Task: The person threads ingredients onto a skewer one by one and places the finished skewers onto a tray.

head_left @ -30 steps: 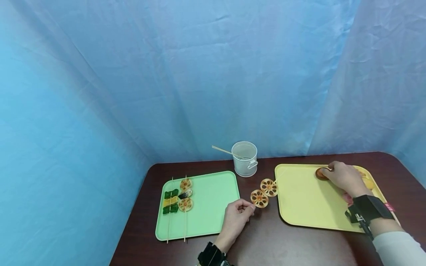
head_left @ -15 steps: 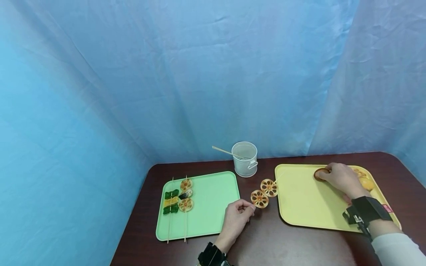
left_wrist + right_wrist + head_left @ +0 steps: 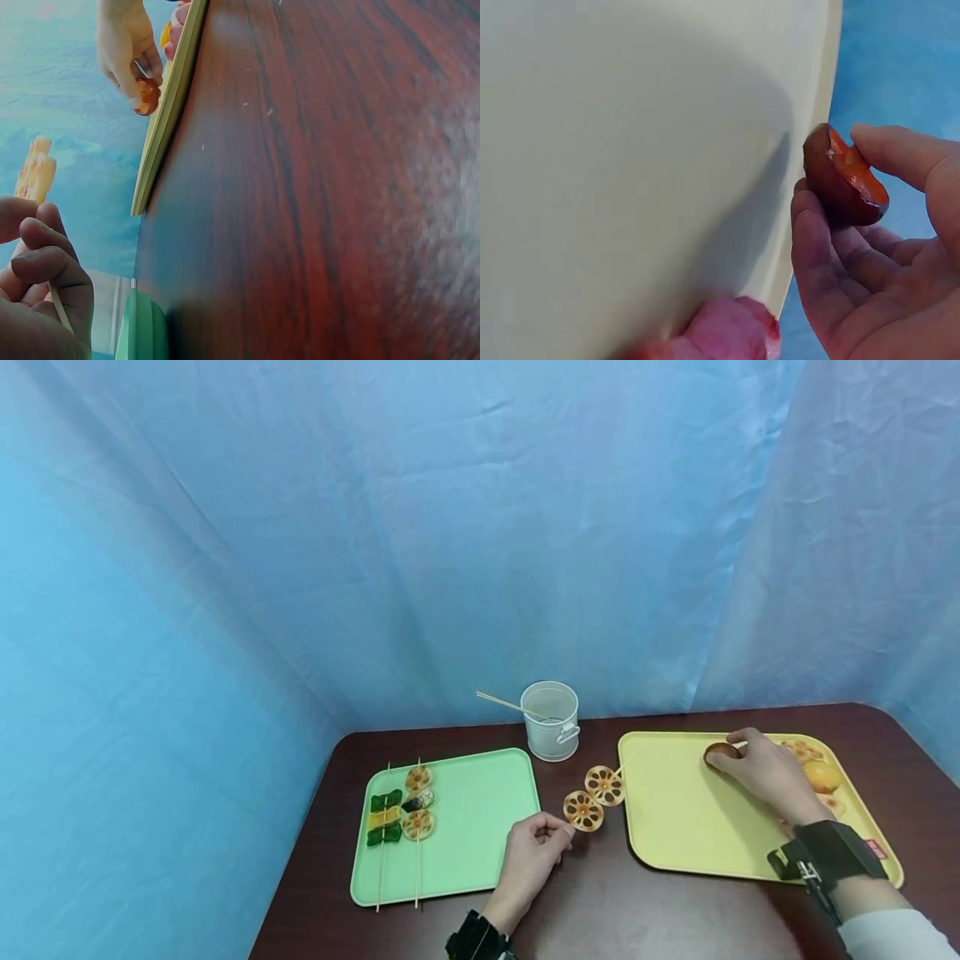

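Black wristband (image 3: 477, 935) at left; broad black wrist strap (image 3: 836, 852) with silvery fitting (image 3: 807, 870), plus pale sleeve (image 3: 892, 933), at right

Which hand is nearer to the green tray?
The left hand, at the right edge of the green tray; the right hand is farther right, over the yellow tray.

No text, brand or number is legible. 1 red label (image 3: 875, 849) is located at the right edge of the yellow tray (image 3: 690, 827); its marking is too small to read.
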Motion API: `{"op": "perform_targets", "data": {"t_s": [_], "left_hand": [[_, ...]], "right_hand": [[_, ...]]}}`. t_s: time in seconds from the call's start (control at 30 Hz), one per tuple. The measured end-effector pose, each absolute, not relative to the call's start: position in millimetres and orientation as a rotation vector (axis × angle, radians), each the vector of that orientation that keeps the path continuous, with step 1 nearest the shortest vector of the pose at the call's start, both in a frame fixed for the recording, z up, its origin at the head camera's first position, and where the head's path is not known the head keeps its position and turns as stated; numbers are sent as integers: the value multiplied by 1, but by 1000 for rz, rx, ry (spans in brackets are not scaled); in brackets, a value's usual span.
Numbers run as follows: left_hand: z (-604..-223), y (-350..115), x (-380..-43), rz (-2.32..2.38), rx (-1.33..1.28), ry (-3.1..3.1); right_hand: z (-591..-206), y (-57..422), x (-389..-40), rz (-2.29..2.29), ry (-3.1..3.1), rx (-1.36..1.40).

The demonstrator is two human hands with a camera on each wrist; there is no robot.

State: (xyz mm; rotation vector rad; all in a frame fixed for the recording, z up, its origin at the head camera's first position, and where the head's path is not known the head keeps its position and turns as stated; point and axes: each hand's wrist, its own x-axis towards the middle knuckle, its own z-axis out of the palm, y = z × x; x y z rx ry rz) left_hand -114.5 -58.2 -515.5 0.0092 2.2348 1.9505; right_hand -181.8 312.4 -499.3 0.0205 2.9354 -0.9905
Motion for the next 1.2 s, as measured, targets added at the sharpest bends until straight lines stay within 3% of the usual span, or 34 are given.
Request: {"op": "perform_targets", "data": {"t_s": [0.23,0.87,1.2], "left_hand": [[-516,-58,-114,1945,-1,2239],[-517,-56,-112,1929,27,2220],[-516,-54,-110,1889,40,2215]], "right_hand": [[-492,299,-173,-1171,2850,74],[-492,250,-157,-2338,1854,89],[-494,240,-154,-2439,1718,21]]}}
